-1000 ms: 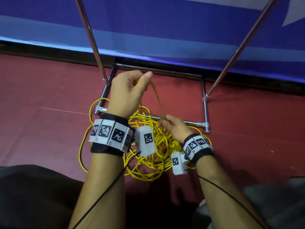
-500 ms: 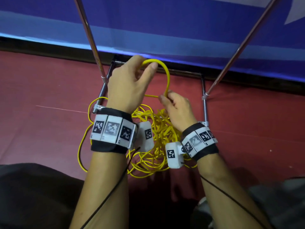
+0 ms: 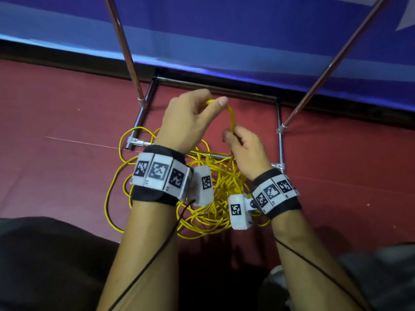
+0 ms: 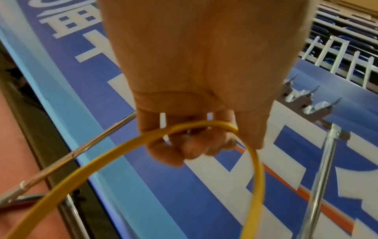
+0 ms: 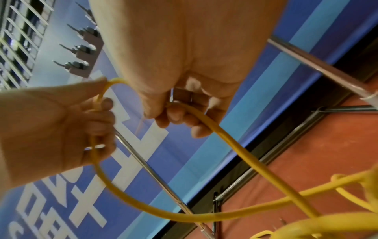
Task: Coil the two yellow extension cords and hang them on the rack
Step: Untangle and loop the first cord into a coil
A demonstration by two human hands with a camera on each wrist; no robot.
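A tangled heap of yellow cord (image 3: 215,194) lies on the red floor at the foot of a chrome rack (image 3: 279,144). My left hand (image 3: 193,122) is raised above the heap with its fingers curled round a small loop of the cord (image 3: 231,117). The same loop (image 4: 204,126) arches under the left hand's fingers in the left wrist view. My right hand (image 3: 244,147) pinches the cord just right of the left hand, and the strand (image 5: 225,145) runs from it down to the heap. The rack's hooks (image 4: 306,103) sit high against the blue banner.
Two slanted chrome poles (image 3: 125,52) (image 3: 332,63) rise from the rack's rectangular base bars (image 3: 215,86). A blue banner (image 3: 224,30) stands right behind the rack. My dark-clad knee (image 3: 45,261) is at the lower left. Red floor (image 3: 56,122) spreads on both sides.
My right hand rose from the heap up beside the left hand, bringing a strand that now arches as a loop from the left hand's fingers. The left hand stayed raised.
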